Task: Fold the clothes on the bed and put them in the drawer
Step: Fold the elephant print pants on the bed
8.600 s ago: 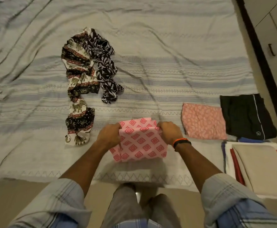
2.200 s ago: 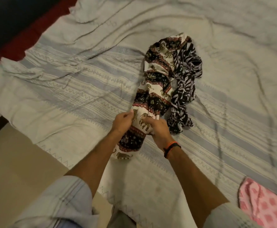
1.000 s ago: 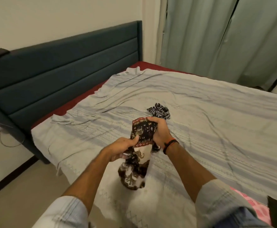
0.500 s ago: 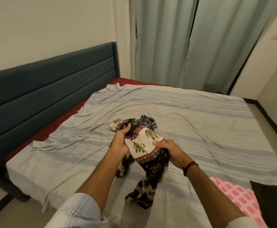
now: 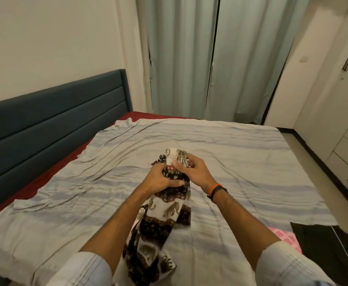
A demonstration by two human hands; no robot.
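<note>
Both hands gripping the elephant-print garment [image 5: 165,211] at its top, left hand [image 5: 161,179] bunched round it just below the pinching right hand [image 5: 191,170], long axis hanging down toward the body over the bed [image 5: 241,153].

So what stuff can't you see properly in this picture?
- Black-and-white leafy cloth: head view, mostly hidden behind the left hand and the elephant-print garment.
- Pink patterned cloth and black garment: cut off by the right edge and sleeve.
- Garment's bottom: cut off below.
- Right hand: fingers partly hidden.
</note>
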